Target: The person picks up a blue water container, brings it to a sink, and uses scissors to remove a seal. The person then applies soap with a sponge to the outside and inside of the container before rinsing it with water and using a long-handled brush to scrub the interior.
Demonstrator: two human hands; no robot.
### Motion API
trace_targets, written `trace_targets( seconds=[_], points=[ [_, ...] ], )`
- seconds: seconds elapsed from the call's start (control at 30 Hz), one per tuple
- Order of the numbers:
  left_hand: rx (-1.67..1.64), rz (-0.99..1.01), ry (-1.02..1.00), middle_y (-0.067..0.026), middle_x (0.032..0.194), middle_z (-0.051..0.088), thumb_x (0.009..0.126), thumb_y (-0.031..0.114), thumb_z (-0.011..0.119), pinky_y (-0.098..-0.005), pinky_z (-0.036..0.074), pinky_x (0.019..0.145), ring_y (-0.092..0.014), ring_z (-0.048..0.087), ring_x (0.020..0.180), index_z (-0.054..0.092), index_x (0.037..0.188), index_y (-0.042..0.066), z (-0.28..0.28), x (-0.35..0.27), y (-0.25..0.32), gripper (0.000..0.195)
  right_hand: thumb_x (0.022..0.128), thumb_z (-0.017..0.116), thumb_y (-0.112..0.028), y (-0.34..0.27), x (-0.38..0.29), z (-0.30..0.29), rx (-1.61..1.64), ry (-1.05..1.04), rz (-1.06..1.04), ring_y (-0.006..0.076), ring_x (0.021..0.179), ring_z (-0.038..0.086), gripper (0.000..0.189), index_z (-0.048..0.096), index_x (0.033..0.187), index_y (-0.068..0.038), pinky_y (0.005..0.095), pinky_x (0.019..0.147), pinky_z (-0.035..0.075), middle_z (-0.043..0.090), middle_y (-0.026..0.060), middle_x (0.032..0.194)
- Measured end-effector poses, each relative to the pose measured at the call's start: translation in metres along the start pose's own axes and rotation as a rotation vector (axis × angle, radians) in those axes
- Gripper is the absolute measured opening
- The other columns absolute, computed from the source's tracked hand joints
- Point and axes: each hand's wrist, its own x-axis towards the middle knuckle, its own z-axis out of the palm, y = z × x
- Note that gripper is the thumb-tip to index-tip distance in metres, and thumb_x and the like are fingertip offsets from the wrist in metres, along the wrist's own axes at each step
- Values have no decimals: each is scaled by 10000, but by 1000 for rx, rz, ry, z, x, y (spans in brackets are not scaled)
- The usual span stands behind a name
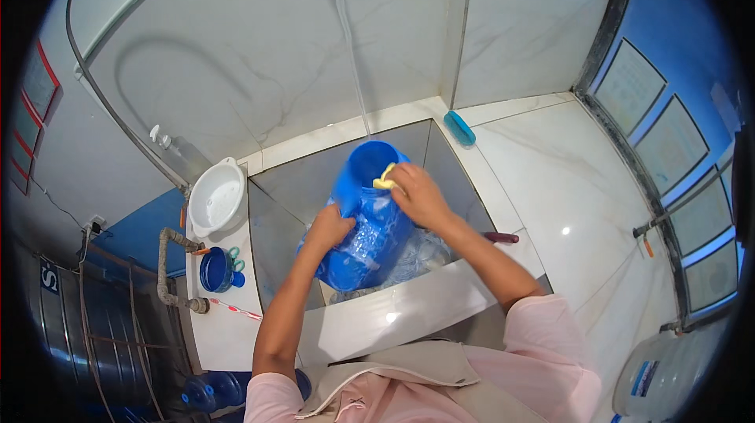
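A blue plastic jug, wet and streaked with suds, is tilted over the tiled sink, its round mouth facing up and away from me. My left hand grips a blurred blue part at the jug's left side, probably its handle. Pinched in my right hand is a yellow sponge or cloth, touching the rim of the mouth. Beneath the jug, clear water or clear plastic items lie at the sink bottom; I cannot tell which.
Left of the sink are a white basin, a clear pump bottle, a blue cup, green-handled scissors and a red-and-white toothbrush. A teal brush sits at the back right corner, a dark red handle on the right edge.
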Motion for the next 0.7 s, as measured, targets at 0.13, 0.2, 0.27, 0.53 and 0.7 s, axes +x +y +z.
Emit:
trace_targets(
  seconds=[0.13, 0.2, 0.27, 0.53, 0.7],
  points=[
    [274, 126, -29, -211, 873, 633, 741, 231, 596, -461, 492, 690, -373, 613, 833, 571, 939, 5, -22, -47, 35, 301, 729, 565, -75, -11, 8, -18, -338, -482, -36, 294, 928, 558, 164, 641, 874, -64, 407, 781, 456, 620, 131, 846],
    [361, 158, -102, -212, 846, 634, 724, 227, 624, -467, 487, 699, -367, 614, 821, 562, 998, 5, -38, -76, 52, 358, 706, 587, -74, -12, -3, 0, -413, -779, 79, 301, 921, 597, 180, 680, 860, -71, 426, 773, 486, 650, 150, 862],
    [430, 242, -150, -206, 812, 634, 720, 215, 632, -467, 489, 678, -360, 619, 788, 554, 997, 5, -38, -94, 62, 357, 713, 603, -89, 0, -25, 21, -474, -1021, 138, 323, 923, 616, 198, 680, 894, -66, 416, 782, 496, 652, 168, 938],
    [390, 529, -28, -152, 665, 609, 749, 93, 543, -411, 482, 472, -322, 612, 567, 514, 846, 29, -22, -176, 65, 120, 724, 606, -95, -6, -85, 80, 155, -1002, 427, 331, 923, 625, 229, 680, 938, -62, 401, 765, 509, 647, 175, 989],
    [320, 695, 162, -87, 544, 547, 732, 43, 527, -346, 470, 414, -257, 595, 486, 493, 805, 44, -45, -218, 64, 81, 725, 606, -95, -13, -87, 91, 509, -719, 691, 328, 928, 624, 235, 679, 945, -62, 399, 768, 508, 645, 175, 1000]
  ],
)
